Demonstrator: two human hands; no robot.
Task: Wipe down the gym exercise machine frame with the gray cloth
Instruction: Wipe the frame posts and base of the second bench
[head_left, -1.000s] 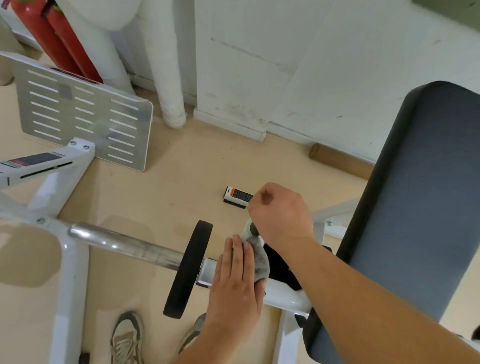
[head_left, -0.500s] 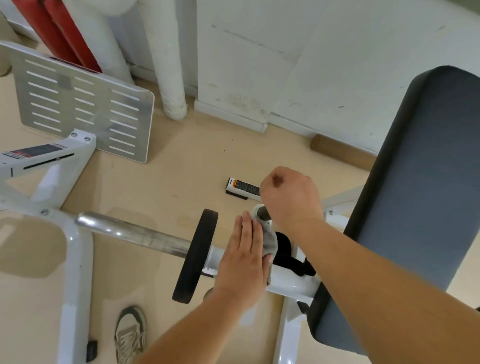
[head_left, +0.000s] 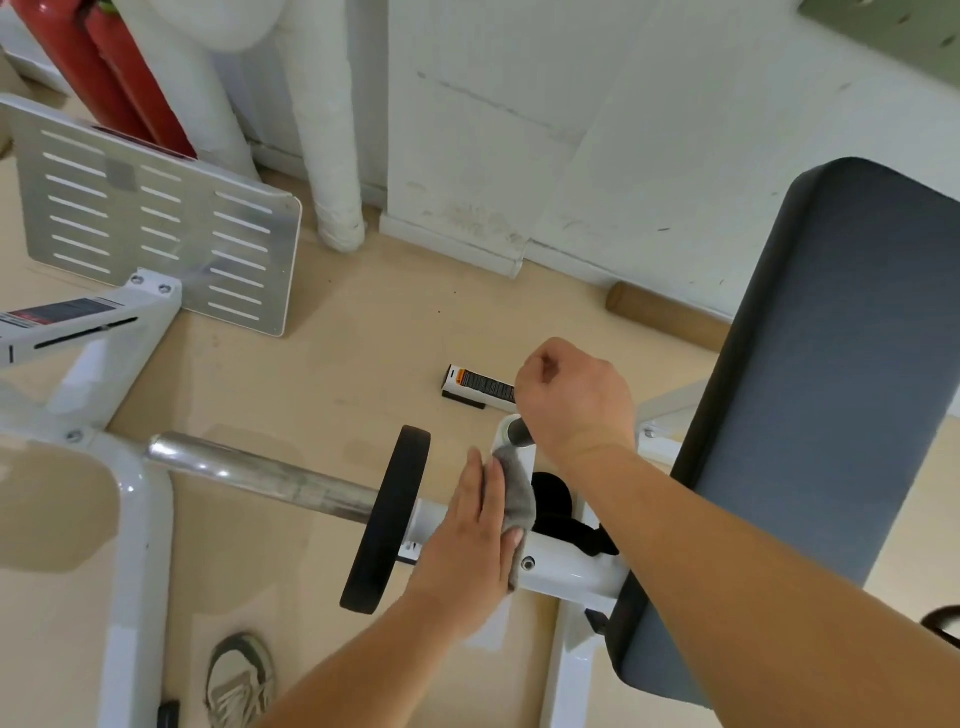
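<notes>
Left hand (head_left: 467, 530) presses cloth (head_left: 514, 493); right hand (head_left: 571, 400) grips handle (head_left: 519, 432).

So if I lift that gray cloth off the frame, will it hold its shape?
Probably not: the gray cloth drapes and folds over the white frame under the left hand, so it looks floppy. It seems thin and likely light.

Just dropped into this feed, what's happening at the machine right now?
A person is cleaning the white metal frame of a gym machine. The left hand presses a crumpled gray cloth against the frame tube, beside the black round disc. The right hand grips a short black handle just above the cloth. A gray padded backrest stands to the right.
</notes>
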